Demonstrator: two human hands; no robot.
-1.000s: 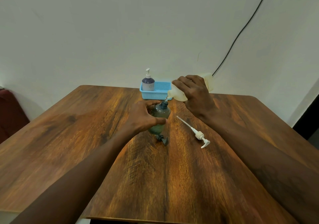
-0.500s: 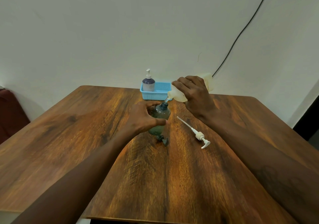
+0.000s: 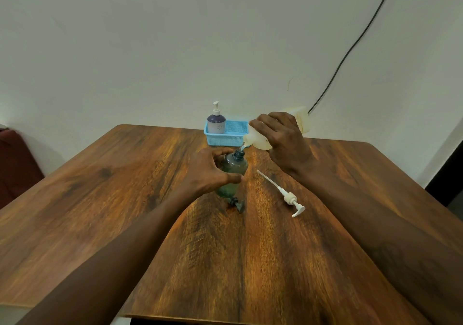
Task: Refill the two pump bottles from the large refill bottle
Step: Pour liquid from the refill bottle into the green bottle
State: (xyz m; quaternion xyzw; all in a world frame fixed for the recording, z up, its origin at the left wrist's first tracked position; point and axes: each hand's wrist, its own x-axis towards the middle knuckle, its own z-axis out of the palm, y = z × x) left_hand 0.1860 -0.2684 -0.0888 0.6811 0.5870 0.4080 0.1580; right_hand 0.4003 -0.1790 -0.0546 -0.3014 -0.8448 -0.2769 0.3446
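Wooden bench [image 3: 250,262]: left hand [image 3: 210,172] wraps the translucent teal plastic bottle [image 3: 234,172], upright mid-bench, neck open. Right hand [image 3: 283,139] grips the pale translucent refill bottle [image 3: 256,141], tipped, spout just above that neck. White pump with dip tube [image 3: 288,195] lies to its right. Purple-and-white pump bottle [image 3: 216,122] stands in the blue mesh basket [image 3: 231,138] at the far edge.

Blue basket [image 3: 225,140] (table's far edge), cable [image 3: 337,68]

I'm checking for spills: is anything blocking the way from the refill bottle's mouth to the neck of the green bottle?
Nothing visible does. The refill bottle, tilted in the right hand, has its mouth just above the open neck of the green bottle. The left hand grips the body below it. The white pump lies aside.
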